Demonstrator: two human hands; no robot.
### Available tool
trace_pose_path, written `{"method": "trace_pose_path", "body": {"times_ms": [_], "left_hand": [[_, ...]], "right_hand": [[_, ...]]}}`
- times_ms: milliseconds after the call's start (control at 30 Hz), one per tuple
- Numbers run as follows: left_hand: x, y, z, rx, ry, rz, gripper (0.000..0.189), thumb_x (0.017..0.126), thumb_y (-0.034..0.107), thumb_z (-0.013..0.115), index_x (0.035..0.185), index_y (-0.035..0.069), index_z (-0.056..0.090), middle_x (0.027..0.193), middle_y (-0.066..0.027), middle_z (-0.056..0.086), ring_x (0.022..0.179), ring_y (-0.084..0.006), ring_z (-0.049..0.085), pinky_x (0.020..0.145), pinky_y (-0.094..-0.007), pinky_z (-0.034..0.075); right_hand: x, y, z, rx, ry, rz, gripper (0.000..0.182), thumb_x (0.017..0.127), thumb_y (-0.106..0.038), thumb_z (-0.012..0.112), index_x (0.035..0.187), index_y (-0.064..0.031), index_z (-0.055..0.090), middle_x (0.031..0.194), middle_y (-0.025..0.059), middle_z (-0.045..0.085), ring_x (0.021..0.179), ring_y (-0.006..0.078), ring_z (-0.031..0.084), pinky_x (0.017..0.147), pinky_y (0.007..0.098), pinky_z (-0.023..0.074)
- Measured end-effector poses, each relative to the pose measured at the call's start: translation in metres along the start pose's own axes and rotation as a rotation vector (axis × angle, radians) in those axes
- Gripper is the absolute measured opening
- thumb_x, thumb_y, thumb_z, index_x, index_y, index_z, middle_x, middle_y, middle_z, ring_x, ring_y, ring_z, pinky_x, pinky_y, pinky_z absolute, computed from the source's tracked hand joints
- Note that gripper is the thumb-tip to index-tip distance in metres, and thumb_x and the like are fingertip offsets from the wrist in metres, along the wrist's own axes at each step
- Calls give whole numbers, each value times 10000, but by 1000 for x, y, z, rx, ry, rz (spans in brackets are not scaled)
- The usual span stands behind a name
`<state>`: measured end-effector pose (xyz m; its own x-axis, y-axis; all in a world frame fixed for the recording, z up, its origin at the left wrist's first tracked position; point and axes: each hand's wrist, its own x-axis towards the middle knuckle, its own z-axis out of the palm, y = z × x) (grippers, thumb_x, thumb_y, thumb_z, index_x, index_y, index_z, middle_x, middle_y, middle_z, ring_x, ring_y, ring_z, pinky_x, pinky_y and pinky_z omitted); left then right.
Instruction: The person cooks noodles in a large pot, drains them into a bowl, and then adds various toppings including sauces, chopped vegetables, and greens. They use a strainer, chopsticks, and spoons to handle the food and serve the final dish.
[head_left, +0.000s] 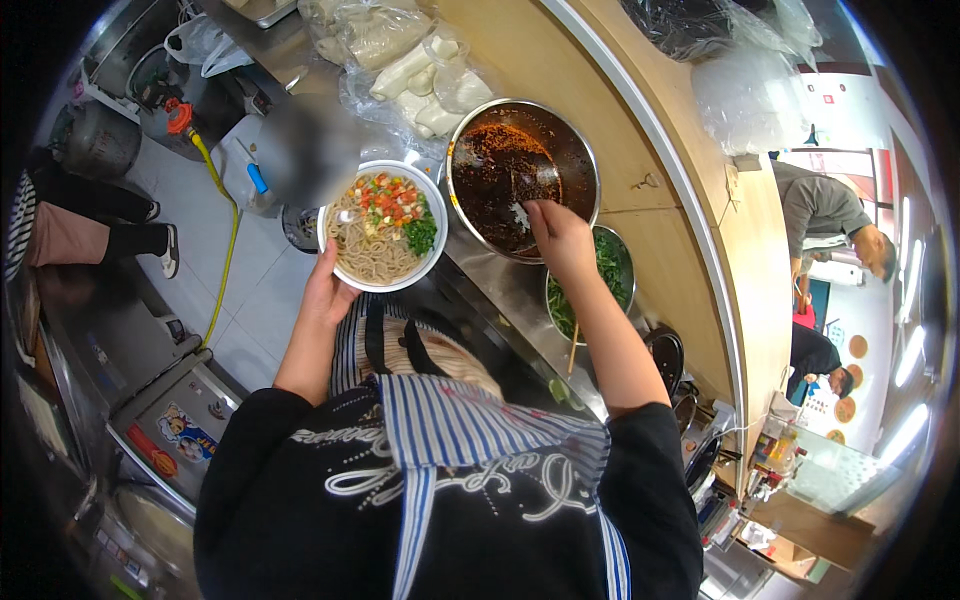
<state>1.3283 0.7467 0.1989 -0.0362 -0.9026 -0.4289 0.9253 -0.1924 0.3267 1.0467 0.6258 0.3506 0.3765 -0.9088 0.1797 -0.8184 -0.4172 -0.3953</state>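
My left hand (330, 289) grips the rim and side of a white bowl (438, 259) from below left. Noodles (371, 251) fill it, topped with diced red and orange vegetables (386, 199) and chopped greens (422, 231). To its right stands a large stainless steel bowl (587, 161) with dark, oily chilli sauce (510, 161) inside. My right hand (559, 232) is over the near part of that bowl, fingers bent together and pointing into it. Whether a utensil is in those fingers cannot be made out. Partly behind my right forearm is a metal bowl of chopped leafy greens (611, 266).
Plastic bags of pale dough-like pieces (420, 90) lie beyond the bowls. A thin wooden stick (574, 349) leans from the greens bowl. A yellow hose (229, 240) crosses the floor at left, near another person's legs (135, 236). Two people (825, 202) are beyond the counter (757, 277).
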Motion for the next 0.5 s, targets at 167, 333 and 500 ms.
{"method": "trace_pose_path", "body": {"times_ms": [167, 333, 500], "left_hand": [[12, -4, 4, -64, -46, -27, 545, 897, 379, 516, 1328, 90, 348, 1301, -104, 463, 1169, -265, 479, 927, -448, 441], [12, -3, 18, -49, -23, -33, 569, 893, 401, 511, 1337, 91, 338, 1310, -109, 454, 1179, -275, 469, 930, -458, 434], [10, -4, 15, -21, -56, -5, 583, 892, 418, 505, 1347, 99, 328, 1316, -106, 446, 1184, -277, 463, 917, -455, 444]], "right_hand": [[-37, -16, 7, 240, 57, 210, 185, 907, -120, 527, 993, 11, 626, 814, 110, 664, 771, 166, 656, 688, 258, 501], [-48, -11, 11, 417, 83, 318, 189, 926, -91, 492, 976, 49, 608, 858, 87, 655, 783, 133, 648, 704, 230, 496], [-54, -8, 15, 901, 226, 499, 206, 922, -143, 520, 900, 38, 615, 797, 80, 649, 746, 144, 646, 655, 244, 490]]}}
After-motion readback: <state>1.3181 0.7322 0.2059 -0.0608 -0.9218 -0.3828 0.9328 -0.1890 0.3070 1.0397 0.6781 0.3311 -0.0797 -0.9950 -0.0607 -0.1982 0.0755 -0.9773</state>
